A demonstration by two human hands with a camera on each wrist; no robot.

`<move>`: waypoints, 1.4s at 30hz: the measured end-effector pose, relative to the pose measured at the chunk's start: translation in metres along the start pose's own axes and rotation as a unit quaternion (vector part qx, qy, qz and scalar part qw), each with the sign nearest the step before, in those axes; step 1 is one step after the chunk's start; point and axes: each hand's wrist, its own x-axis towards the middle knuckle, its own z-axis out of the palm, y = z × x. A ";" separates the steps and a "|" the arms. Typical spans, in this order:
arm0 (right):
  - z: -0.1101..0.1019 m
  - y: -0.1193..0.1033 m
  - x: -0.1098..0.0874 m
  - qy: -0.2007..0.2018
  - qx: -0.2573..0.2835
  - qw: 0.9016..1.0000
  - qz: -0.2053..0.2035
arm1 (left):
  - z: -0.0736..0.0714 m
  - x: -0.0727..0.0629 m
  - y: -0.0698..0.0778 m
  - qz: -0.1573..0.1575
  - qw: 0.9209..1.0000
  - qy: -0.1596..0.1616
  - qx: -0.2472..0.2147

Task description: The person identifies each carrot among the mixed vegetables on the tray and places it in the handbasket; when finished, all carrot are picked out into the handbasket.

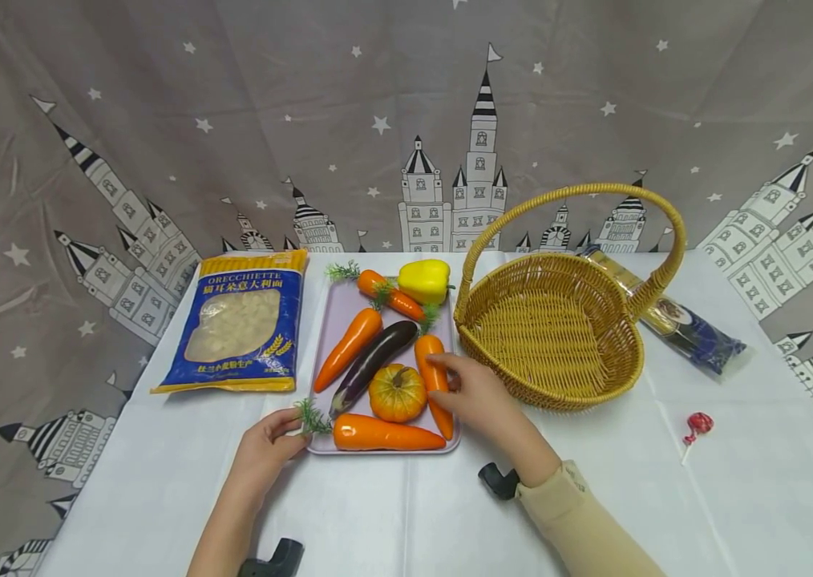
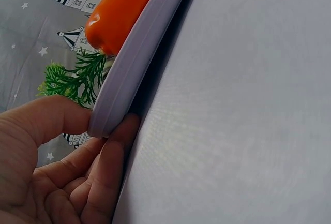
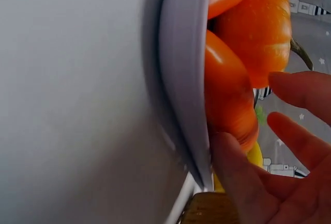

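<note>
A lilac tray (image 1: 330, 304) full of vegetables lies on the white table. My left hand (image 1: 265, 449) pinches its near left corner, thumb at the rim (image 2: 116, 94) and fingers beneath. My right hand (image 1: 482, 397) is over the tray's right edge with fingers spread; in the right wrist view one finger touches the upright carrot (image 3: 227, 92) there. Beside that carrot (image 1: 435, 373) sits a small pumpkin (image 1: 398, 393). A carrot (image 1: 385, 433) lies along the near edge. Further back are an eggplant (image 1: 378, 361), two more carrots (image 1: 349, 349) and a yellow bell pepper (image 1: 424, 280).
Right of the tray stands a wicker basket (image 1: 551, 393) with a tall handle. Behind it lies a long blue pasta packet (image 1: 695, 332). A red lollipop (image 1: 698, 423) is at the right. To the left lies a blue orecchiette bag (image 1: 233, 324). A patterned curtain (image 1: 349, 104) hangs behind.
</note>
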 end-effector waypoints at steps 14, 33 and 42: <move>0.011 -0.017 0.012 -0.027 -0.148 0.988 -0.028 | -0.001 0.000 0.000 0.004 1.000 0.002 -0.002; 0.003 -0.009 0.008 -0.015 -0.030 0.999 -0.010 | 0.001 0.000 -0.002 0.007 1.000 0.000 0.000; -0.012 -0.024 -0.004 -0.001 -0.009 1.000 -0.020 | 0.001 -0.001 -0.002 0.018 1.000 0.001 -0.002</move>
